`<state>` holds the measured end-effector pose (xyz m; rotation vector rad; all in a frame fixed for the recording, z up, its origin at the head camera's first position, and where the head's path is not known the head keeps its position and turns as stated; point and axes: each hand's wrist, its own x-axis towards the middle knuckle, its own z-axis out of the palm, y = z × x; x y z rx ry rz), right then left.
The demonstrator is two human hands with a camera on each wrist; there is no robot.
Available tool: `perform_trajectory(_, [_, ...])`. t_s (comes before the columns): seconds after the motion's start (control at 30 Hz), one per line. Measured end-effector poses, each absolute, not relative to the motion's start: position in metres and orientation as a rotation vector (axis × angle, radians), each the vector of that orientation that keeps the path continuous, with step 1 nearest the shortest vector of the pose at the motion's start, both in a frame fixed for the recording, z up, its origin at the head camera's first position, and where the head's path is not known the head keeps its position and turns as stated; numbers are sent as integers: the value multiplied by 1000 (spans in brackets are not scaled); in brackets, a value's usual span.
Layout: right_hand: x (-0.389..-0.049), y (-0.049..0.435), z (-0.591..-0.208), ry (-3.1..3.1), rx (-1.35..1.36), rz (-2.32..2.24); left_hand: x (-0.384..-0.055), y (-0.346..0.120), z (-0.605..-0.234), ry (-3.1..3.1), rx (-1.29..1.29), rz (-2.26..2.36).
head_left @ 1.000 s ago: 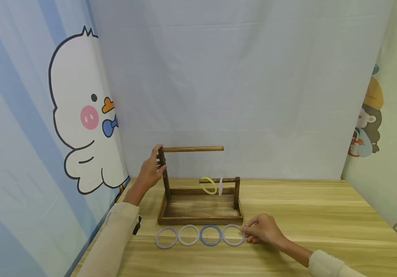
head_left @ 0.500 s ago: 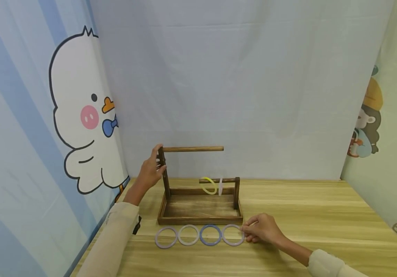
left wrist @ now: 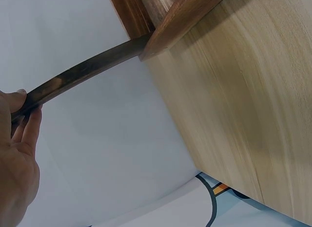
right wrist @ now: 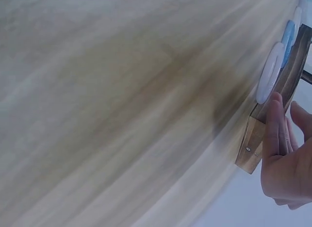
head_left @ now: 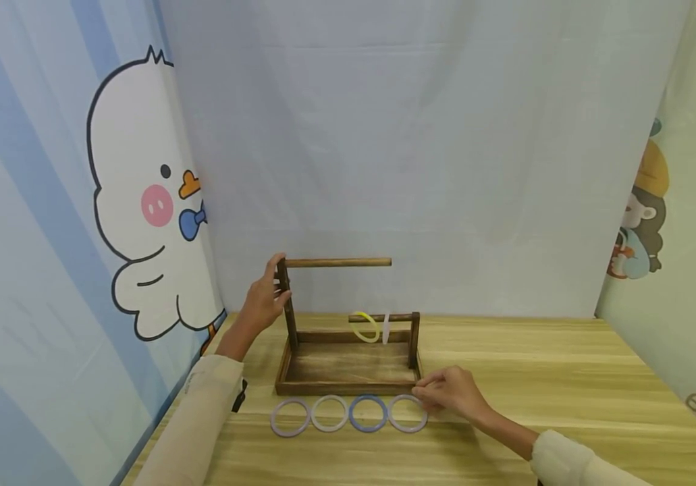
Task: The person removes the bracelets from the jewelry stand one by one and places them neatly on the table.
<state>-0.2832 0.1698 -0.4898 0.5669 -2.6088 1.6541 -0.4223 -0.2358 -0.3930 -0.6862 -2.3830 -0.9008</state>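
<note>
A dark brown wooden rack (head_left: pixel 348 389) has a tray base, a tall left post (head_left: pixel 289 310) with a top rod, and a shorter right post with a lower rod. My left hand (head_left: pixel 260 300) grips the tall post near its top; in the left wrist view, thumb and fingers lie on opposite sides of the post (left wrist: pixel 87 68). By the tray's front right corner is my right hand (head_left: pixel 453 393), just above a lilac ring (head_left: pixel 407 430) lying on the table. In the right wrist view its fingers (right wrist: pixel 273 132) are fairly straight, thumb apart, holding nothing visible.
Left of the lilac ring lie a blue ring (head_left: pixel 368 430), a white ring (head_left: pixel 329 430) and another lilac ring (head_left: pixel 289 435). A yellow ring (head_left: pixel 374 329) and a pale ring (head_left: pixel 386 329) hang on the lower rod. Curtains surround the wooden table (head_left: pixel 536 378).
My right hand has left the right edge of the lilac ring and shifted slightly up and left, to the tray's corner. The ring stays on the table. My left hand keeps its place.
</note>
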Motion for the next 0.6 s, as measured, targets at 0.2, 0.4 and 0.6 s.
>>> perform_trajectory(0.2, [-288, 160, -483, -2564, 584, 1670, -423, -236, -393, -2384, -686, -881])
perform_trajectory(0.4, [-294, 143, -477, -2557, 565, 1560, -423, -236, -392, -2379, -691, -885])
perform_trajectory(0.6, [-298, 127, -466, -2513, 599, 1548, -423, -237, -394, -2401, -672, -898])
